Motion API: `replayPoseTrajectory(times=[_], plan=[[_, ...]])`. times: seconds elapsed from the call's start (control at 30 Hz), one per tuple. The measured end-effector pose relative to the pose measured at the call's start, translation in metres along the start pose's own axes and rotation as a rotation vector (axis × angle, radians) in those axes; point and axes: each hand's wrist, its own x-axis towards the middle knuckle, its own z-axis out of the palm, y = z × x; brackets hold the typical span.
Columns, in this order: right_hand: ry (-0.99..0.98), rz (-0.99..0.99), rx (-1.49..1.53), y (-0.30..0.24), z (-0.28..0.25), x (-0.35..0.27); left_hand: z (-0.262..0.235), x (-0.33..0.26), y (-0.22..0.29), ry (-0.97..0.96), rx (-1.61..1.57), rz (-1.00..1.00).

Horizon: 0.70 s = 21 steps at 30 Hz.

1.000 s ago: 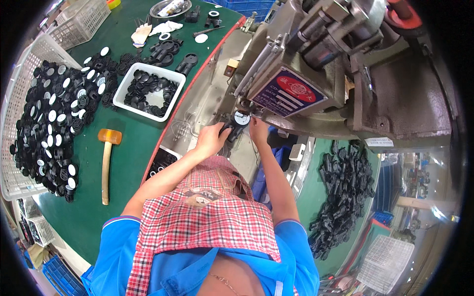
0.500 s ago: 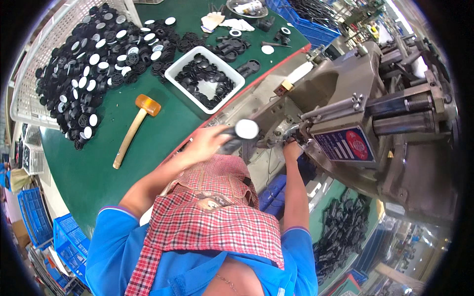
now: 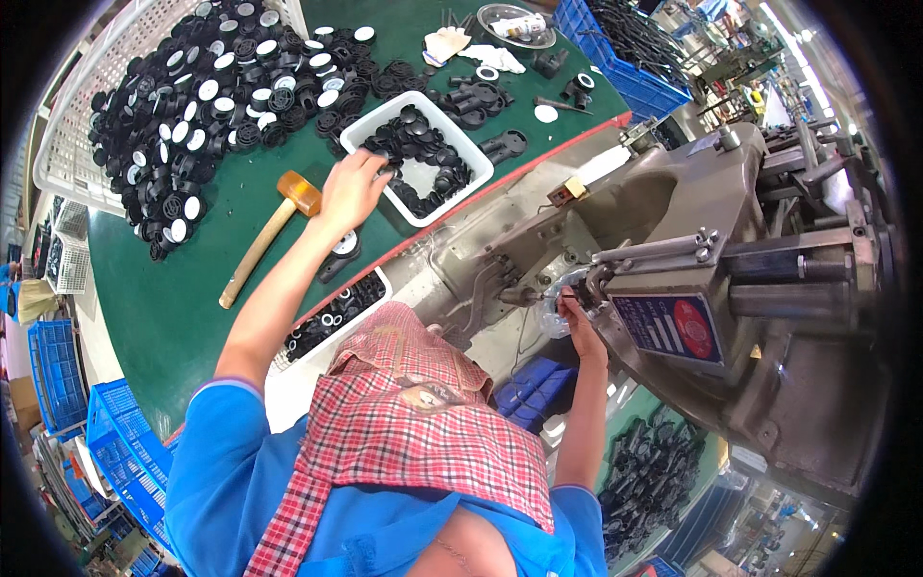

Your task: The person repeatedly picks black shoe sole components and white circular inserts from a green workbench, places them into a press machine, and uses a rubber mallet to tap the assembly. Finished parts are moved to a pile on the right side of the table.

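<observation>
My left hand (image 3: 352,192) reaches over the left rim of a white plastic tray (image 3: 475,154) holding small round black caps (image 3: 448,180). Its fingers look bent and slightly apart, with nothing clearly between them. Below that wrist, a black plastic part with a white disc (image 3: 343,252) lies on the green table. At the press machine (image 3: 673,260), my right hand (image 3: 581,325) has its fingers pinched beside the dark tooling (image 3: 598,284); whatever they grip is too small to make out. Clear plastic wrap (image 3: 554,306) shows around there.
A wooden-handled mallet (image 3: 260,252) with an amber head lies left of my left forearm. Black parts with white discs (image 3: 197,139) spill from a white basket (image 3: 60,178). Another tray of small parts (image 3: 338,315) sits by the table edge; black pieces (image 3: 654,471) lie lower right.
My left hand has moved from the front of the machine up to the white tray. The black part with the white disc it held now lies on the table. My right hand stays at the machine.
</observation>
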Motion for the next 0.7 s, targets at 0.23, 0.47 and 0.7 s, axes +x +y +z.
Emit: replayPoseTrajectory(times=[0.23, 0.47, 0.7], plan=[[0.058, 0.017, -0.112, -0.028, 0.036, -0.019, 0.065, 0.074, -0.010, -0.273, 0.273, -0.205], [0.193, -0.540, -0.429, 0.001, 0.052, -0.020, 0.003, 0.008, -0.010, -0.160, -0.689, -0.522], [0.193, -0.315, -0.720, 0.056, 0.056, -0.050, -0.037, -0.111, -0.021, -0.201, -0.641, -0.786]])
